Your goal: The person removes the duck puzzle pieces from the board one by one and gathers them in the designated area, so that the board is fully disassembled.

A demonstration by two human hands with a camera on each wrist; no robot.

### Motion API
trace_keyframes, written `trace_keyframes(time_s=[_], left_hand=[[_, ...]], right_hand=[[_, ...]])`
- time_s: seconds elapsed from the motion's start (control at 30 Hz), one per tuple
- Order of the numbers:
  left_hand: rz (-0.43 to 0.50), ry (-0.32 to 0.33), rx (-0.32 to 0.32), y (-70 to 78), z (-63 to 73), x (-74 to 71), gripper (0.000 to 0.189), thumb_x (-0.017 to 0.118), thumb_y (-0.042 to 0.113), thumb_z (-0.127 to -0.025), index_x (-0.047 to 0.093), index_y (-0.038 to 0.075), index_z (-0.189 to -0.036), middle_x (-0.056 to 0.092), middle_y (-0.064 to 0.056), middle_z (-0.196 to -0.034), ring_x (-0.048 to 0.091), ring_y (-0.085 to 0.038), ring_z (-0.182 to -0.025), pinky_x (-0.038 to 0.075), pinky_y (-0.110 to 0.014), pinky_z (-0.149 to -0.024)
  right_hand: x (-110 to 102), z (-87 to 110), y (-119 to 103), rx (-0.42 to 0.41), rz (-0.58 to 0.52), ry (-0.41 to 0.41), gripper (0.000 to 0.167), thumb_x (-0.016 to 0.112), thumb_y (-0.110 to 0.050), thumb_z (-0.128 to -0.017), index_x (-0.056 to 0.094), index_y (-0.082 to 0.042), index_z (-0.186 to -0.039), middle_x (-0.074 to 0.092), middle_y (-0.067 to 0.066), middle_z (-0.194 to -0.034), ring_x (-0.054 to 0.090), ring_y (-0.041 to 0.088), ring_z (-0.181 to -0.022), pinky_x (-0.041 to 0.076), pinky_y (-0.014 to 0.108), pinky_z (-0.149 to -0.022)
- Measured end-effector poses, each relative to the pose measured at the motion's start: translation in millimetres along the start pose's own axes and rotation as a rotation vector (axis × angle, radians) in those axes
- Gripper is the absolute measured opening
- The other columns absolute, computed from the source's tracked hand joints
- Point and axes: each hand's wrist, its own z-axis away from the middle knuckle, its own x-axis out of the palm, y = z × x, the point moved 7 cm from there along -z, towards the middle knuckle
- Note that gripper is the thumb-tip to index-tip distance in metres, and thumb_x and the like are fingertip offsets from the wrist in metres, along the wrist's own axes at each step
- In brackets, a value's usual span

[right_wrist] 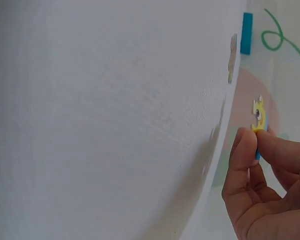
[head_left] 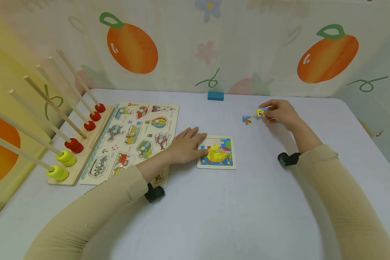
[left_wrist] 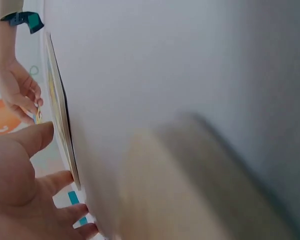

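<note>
Between thumb and fingers my right hand (head_left: 281,113) pinches a yellow and blue jigsaw piece (right_wrist: 260,117) with an eye printed on it, raised above the table. A second jigsaw piece (head_left: 246,119), blue with some orange, lies on the table just left of that hand. My left hand (head_left: 186,146) rests with spread fingers at the left edge of a small framed jigsaw puzzle (head_left: 229,162), its thumb over the picture. The picture shows a yellow duck (head_left: 217,155) with a red-roofed house. In the left wrist view, the left fingers (left_wrist: 57,182) touch the puzzle's edge.
Left of the puzzle lies a large vehicle peg board (head_left: 149,126), partly under my left forearm. Beyond it stands a wooden bead rack (head_left: 81,151) with tall rods and red and yellow rings. A blue block (head_left: 215,96) sits at the table's back edge.
</note>
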Motion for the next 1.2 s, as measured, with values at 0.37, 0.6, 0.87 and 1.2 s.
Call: trace_keyframes(time_s=[0.37, 0.6, 0.87, 1.2], left_hand=[[-0.008, 0.124, -0.101, 5.8, -6.6, -2.8, 0.062, 0.056, 0.055, -0.093, 0.05, 0.02, -0.143, 0.032, -0.012, -0.162, 0.027, -0.037, -0.15, 0.027, -0.059, -0.121], [-0.07, 0.161, -0.135, 14.2, -9.5, -1.8, 0.065, 0.06, 0.061, -0.089, 0.055, 0.015, -0.135, 0.042, -0.013, -0.152, 0.036, -0.037, -0.143, 0.033, -0.054, -0.119], [0.0, 0.128, -0.111, 17.5, -8.5, 0.4, 0.066, 0.059, 0.056, -0.091, 0.047, 0.024, -0.147, 0.03, -0.015, -0.161, 0.022, -0.04, -0.152, 0.02, -0.059, -0.124], [0.022, 0.083, 0.028, 26.9, -12.4, 9.1, 0.063, 0.057, 0.049, -0.095, 0.039, 0.03, -0.152, 0.021, -0.011, -0.166, 0.013, -0.04, -0.154, 0.013, -0.061, -0.125]], right_hand=[[-6.1, -4.0, 9.4, 0.059, 0.027, 0.035, 0.04, 0.055, -0.008, -0.098, 0.053, 0.0, -0.138, 0.052, 0.004, -0.101, 0.059, 0.001, -0.07, 0.055, 0.013, -0.066], [-6.5, -7.7, 16.0, 0.092, 0.023, 0.045, 0.042, 0.06, -0.008, -0.096, 0.051, 0.006, -0.134, 0.056, 0.002, -0.097, 0.061, -0.003, -0.064, 0.054, 0.012, -0.061], [-2.3, -8.7, 14.4, 0.088, 0.056, 0.056, 0.039, 0.062, -0.009, -0.094, 0.054, 0.008, -0.129, 0.058, 0.001, -0.091, 0.06, -0.003, -0.06, 0.054, 0.012, -0.06], [-0.9, -10.7, 13.3, 0.092, 0.094, 0.057, 0.038, 0.062, -0.011, -0.094, 0.055, 0.007, -0.127, 0.058, 0.007, -0.097, 0.06, -0.003, -0.061, 0.054, 0.012, -0.06]])
